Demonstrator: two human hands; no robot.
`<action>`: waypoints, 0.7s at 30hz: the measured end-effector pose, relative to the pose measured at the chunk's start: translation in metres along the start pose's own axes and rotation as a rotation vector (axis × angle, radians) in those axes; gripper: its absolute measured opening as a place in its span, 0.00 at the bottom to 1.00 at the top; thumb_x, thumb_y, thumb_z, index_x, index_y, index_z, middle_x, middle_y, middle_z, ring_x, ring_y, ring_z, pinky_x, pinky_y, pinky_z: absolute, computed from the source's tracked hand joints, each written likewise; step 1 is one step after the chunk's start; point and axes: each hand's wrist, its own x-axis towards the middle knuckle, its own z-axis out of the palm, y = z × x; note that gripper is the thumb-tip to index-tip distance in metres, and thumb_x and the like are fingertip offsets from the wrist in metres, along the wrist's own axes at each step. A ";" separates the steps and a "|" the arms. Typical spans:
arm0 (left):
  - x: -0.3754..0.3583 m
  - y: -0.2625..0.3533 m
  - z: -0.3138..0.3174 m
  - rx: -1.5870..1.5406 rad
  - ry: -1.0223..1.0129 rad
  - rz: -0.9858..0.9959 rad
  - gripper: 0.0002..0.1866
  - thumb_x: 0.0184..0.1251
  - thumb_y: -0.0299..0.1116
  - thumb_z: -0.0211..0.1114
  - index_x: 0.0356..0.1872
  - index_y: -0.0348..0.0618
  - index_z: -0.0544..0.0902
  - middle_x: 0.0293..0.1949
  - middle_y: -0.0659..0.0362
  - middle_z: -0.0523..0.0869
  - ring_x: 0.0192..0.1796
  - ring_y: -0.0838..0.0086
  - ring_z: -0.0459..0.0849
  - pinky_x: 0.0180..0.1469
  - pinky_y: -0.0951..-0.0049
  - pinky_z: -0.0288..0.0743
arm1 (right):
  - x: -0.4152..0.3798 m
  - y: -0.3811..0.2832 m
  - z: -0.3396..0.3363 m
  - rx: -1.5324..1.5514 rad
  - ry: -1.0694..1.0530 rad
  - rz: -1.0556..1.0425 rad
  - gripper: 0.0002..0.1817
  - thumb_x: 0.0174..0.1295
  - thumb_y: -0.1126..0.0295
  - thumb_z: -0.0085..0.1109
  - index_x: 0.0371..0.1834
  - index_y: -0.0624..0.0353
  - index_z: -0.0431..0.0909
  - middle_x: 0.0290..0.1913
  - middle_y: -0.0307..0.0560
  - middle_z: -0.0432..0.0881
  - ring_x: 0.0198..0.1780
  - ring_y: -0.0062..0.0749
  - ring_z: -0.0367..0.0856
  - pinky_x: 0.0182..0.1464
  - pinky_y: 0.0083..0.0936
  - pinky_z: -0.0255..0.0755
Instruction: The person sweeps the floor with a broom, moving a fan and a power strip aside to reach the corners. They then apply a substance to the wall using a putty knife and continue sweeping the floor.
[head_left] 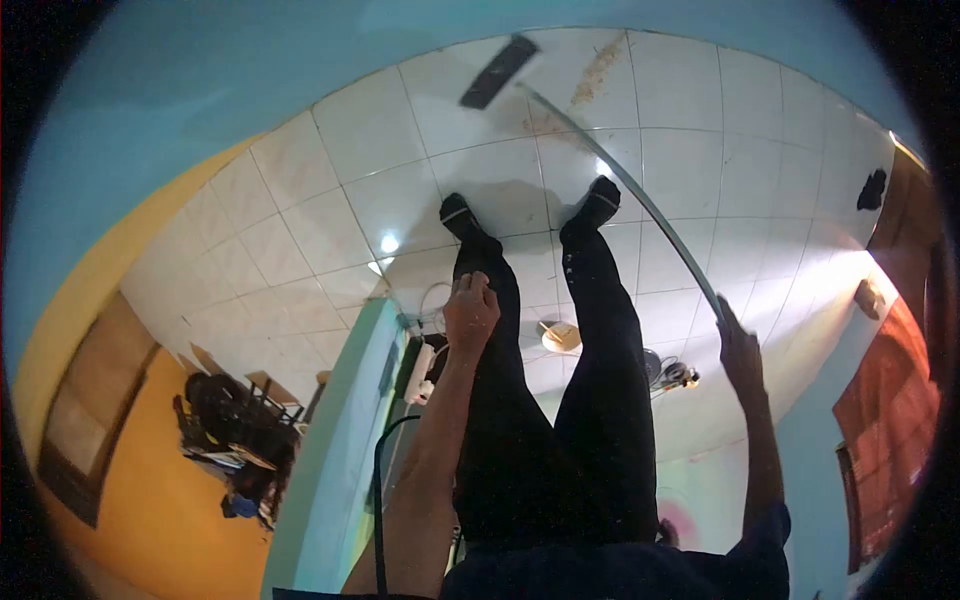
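My right hand [738,345] is wrapped round the upper end of a long grey pole, the handle of a broom [640,195]. That pole slants up and left across the tiles toward a dark rectangular head [499,72] flat on the floor. How pole and head join is hard to make out. Over my left thigh hangs my left hand [472,312], its fingers curled in, with nothing visible in them. Brown debris [597,72] is scattered on the tiles right of the broom head, and fainter specks lie below it.
White floor tiles [680,90] run up to a blue wall [400,40]. A low partition [335,440] stands left of my legs, with a white power strip [420,375] beside it. Cluttered belongings [235,430] are at far left, a red curtain [890,400] at right.
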 end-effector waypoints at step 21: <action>-0.082 0.154 0.059 -0.367 0.419 -0.673 0.08 0.62 0.28 0.59 0.41 0.42 0.79 0.39 0.51 0.80 0.44 0.54 0.79 0.44 0.55 0.72 | 0.141 -0.033 -0.111 -0.134 -0.288 -0.559 0.24 0.70 0.66 0.52 0.70 0.45 0.68 0.17 0.59 0.71 0.15 0.38 0.63 0.24 0.32 0.67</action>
